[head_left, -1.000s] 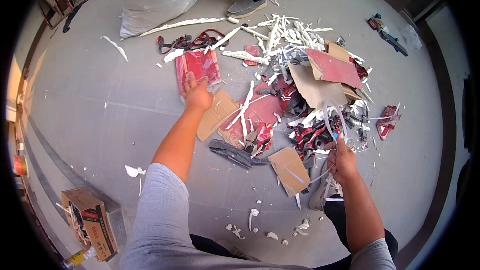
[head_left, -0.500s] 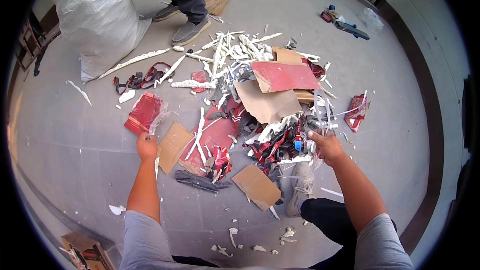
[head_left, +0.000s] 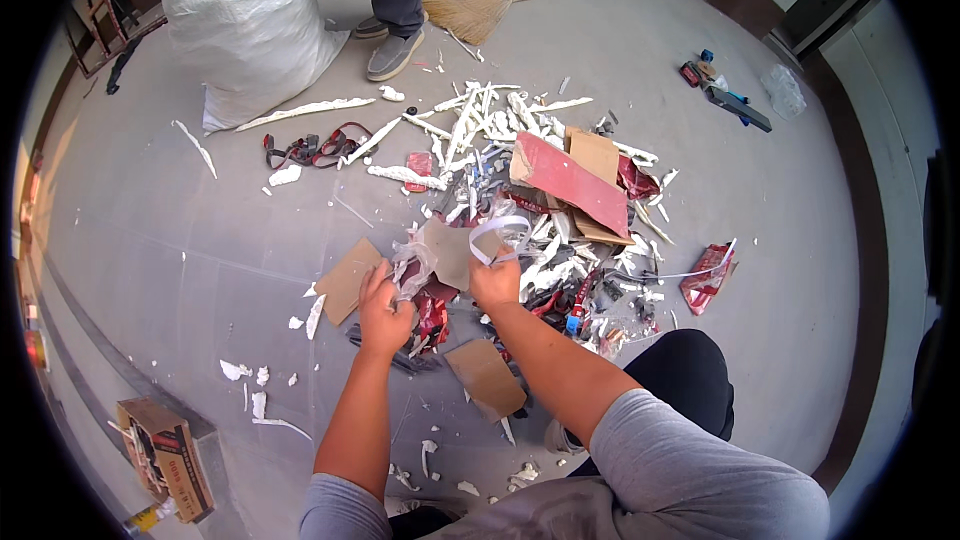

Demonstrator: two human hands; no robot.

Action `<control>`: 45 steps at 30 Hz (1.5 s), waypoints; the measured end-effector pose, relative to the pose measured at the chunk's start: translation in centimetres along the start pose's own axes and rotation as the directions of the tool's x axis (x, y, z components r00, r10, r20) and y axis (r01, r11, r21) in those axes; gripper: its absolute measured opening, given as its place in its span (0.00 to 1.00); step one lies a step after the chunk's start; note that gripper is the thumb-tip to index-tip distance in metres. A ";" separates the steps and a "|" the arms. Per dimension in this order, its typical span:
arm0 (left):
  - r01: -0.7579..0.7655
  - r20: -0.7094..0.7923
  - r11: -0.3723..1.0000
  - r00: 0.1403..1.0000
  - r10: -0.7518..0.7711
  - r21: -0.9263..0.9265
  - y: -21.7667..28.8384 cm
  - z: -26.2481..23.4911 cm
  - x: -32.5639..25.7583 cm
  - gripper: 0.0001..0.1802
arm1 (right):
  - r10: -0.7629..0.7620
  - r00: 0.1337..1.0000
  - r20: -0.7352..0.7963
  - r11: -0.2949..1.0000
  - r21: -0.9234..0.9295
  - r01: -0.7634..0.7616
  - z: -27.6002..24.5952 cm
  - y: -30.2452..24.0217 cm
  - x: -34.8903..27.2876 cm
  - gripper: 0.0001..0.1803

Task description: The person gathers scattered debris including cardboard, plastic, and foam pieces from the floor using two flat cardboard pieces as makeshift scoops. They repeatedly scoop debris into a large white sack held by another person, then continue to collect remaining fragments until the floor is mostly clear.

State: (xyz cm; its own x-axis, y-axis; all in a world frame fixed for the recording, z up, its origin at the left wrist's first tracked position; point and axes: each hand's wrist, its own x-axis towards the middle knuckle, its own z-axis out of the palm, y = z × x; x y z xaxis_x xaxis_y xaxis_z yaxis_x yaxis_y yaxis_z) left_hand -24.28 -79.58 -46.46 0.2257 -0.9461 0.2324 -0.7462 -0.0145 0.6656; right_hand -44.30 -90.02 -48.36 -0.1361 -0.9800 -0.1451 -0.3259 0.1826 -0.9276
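**Both hands in the scrap pile**

Grey concrete floor (head_left: 180, 240) lies strewn with white foam strips and cardboard. Left hand (head_left: 385, 308) is clenched on crumpled clear plastic wrap (head_left: 412, 262); right hand (head_left: 495, 280) pinches a looped white plastic strap (head_left: 500, 233), both raised just above the heap's near edge.

Crumpled clear plastic wrap (head_left: 412, 265), held up off the floor in left hand (head_left: 384, 312), bunched and hanging over the scrap pile. Brown cardboard piece (head_left: 450, 252), flat, torn edges, tilted up in right hand (head_left: 495, 280), touching the wrap on its left side. White strap loop (head_left: 500, 232), thin and curled, sits on top of the cardboard w/ one end pinched in the same hand.
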 end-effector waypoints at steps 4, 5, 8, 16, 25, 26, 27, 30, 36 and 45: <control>0.305 0.328 0.866 0.928 -0.177 -0.395 4.6 -1.0 0.0 0.22 | 0.054 0.880 0.471 0.997 -0.068 -0.025 2.0 -6.2 -1.4 0.14; 0.348 0.313 0.794 0.926 -0.209 -0.498 4.7 -0.9 -0.6 0.28 | 0.075 0.846 0.528 0.992 -0.123 -0.012 2.6 -6.8 -1.4 0.16; 0.284 0.174 0.758 0.959 -0.225 -0.586 6.6 -1.7 -0.8 0.55 | 0.225 0.672 0.705 0.970 -0.224 -0.091 -0.5 -14.6 -2.2 0.22; 0.554 0.240 0.764 0.833 -0.499 -0.331 12.3 -3.8 -0.3 0.33 | 0.346 0.109 0.932 0.699 -0.179 -0.693 -4.5 -15.4 -1.0 0.30; 0.563 -0.049 0.484 0.616 -0.786 -0.670 5.0 -2.6 0.4 0.22 | -0.129 0.714 0.688 0.952 -0.117 0.284 -11.5 -9.7 17.0 0.28; 0.580 -0.052 0.490 0.610 -0.791 -0.651 4.1 -2.6 -0.1 0.23 | -0.181 0.791 0.585 0.779 -0.405 0.478 -13.1 -7.8 19.6 0.36; 0.596 -0.049 0.493 0.605 -0.795 -0.633 3.3 -2.3 -0.9 0.23 | -0.125 0.844 0.521 0.520 -0.690 0.503 -14.2 -5.2 21.3 0.47; 0.566 -0.072 0.495 0.608 -0.791 -0.659 2.7 0.0 -2.4 0.24 | 0.050 0.949 0.312 0.313 -0.907 0.282 -17.2 2.9 22.0 0.55; 0.571 -0.174 0.664 0.680 -0.712 -0.483 0.9 0.3 -2.4 0.23 | 0.053 0.937 0.344 0.376 -0.876 0.301 -17.1 8.1 23.8 0.34; 0.470 0.107 0.221 0.576 -0.810 -0.855 6.9 5.6 6.1 0.22 | -0.388 0.436 0.812 0.521 -0.197 0.831 -9.9 -11.5 9.6 0.32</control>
State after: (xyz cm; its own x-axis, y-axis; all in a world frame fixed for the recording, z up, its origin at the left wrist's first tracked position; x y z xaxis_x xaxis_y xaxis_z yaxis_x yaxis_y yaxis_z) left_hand -31.50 -87.28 -44.43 0.6676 -0.5679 -0.4814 0.4764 -0.1711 0.8624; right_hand -51.12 -100.79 -35.68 0.8270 -0.5619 0.0167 -0.4670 -0.7033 -0.5361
